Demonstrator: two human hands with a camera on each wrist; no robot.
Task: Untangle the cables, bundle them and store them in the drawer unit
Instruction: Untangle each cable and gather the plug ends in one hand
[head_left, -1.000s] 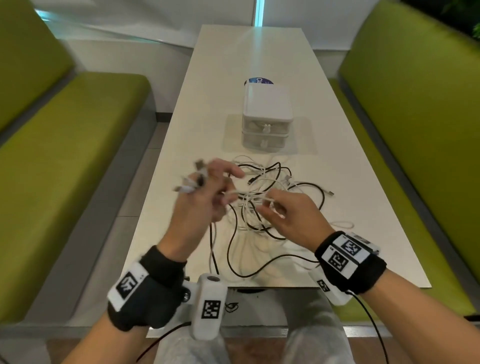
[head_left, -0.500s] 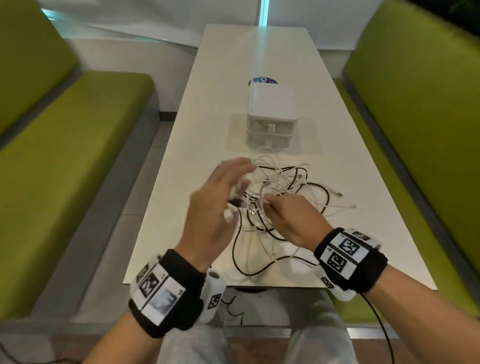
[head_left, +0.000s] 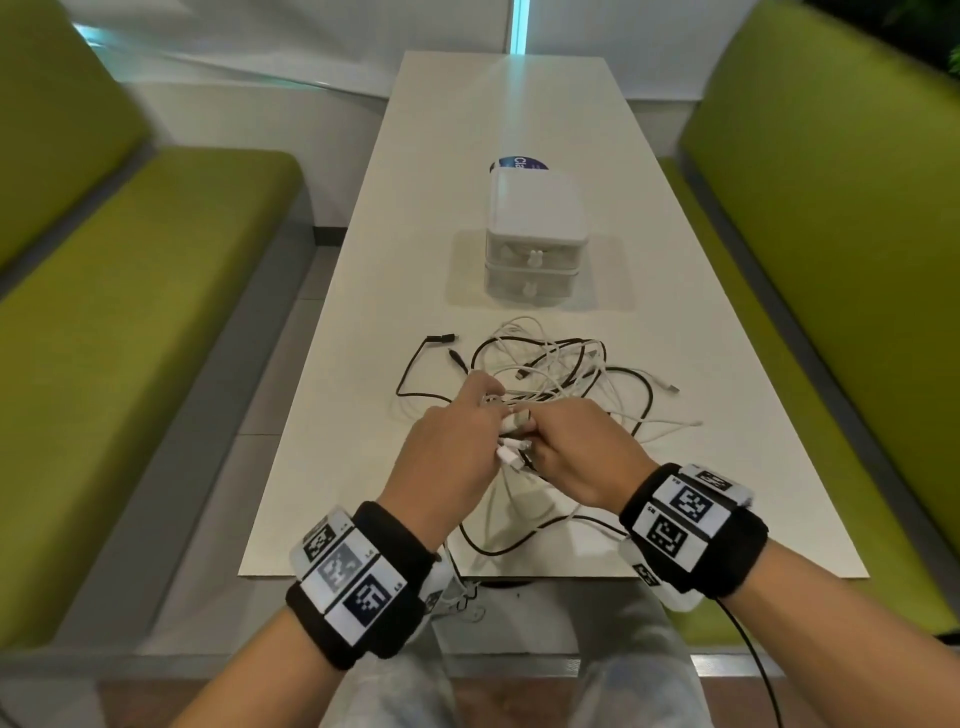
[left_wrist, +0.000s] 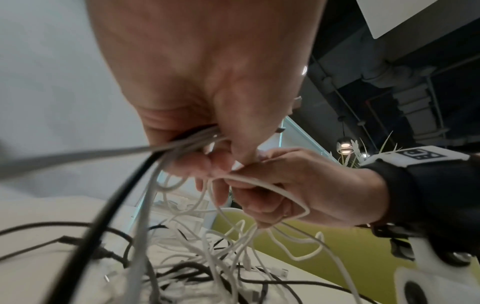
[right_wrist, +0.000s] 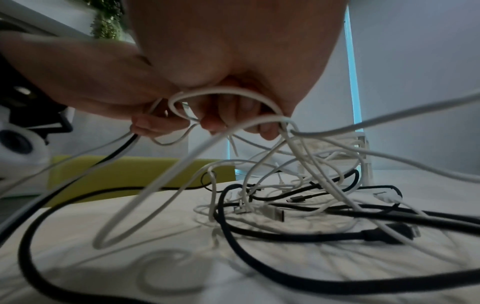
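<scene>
Several strands of the tangled black and white cables (head_left: 545, 374) are pinched in the curled left hand (head_left: 447, 457) and right hand (head_left: 576, 452), just above the white surface (head_left: 363, 415); strands are best drawn apart slowly, without knots being tightened.

We seem to be in an office break area or canteen booth: a long white desk (head_left: 519, 104) runs between two lime-green upholstered benches (head_left: 130, 291), with an exposed dark ceiling of pipes (left_wrist: 389, 78), pendant lamps (left_wrist: 345, 147) and potted greenery (right_wrist: 106, 18).
</scene>
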